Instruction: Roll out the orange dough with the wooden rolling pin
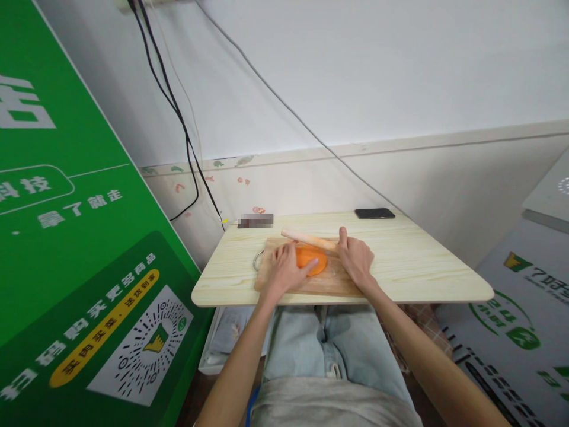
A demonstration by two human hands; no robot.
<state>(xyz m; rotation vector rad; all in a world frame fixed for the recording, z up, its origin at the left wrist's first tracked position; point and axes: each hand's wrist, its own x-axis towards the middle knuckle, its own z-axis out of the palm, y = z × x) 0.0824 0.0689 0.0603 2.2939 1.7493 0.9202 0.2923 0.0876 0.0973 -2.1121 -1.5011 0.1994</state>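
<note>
A flat, rounded piece of orange dough [318, 258] lies on a wooden cutting board [331, 284]. My left hand [288, 270] grips its left side, the thumb laid across the top and the fingers bent at the far left. Part of the dough is hidden under that hand. Closed around the right end of a pale wooden rolling pin [309, 239] is my right hand [355, 258], its thumb pointing up. The pin slants to the left, just behind the dough from my side. From here I cannot tell whether the two touch.
A light wood table [422, 267] holds the board, which has a metal ring handle [256, 261]. A black phone [374, 213] and a blurred dark object [255, 221] lie along its back edge. Cables [186, 133] hang down the wall. A green printed panel [89, 237] stands left.
</note>
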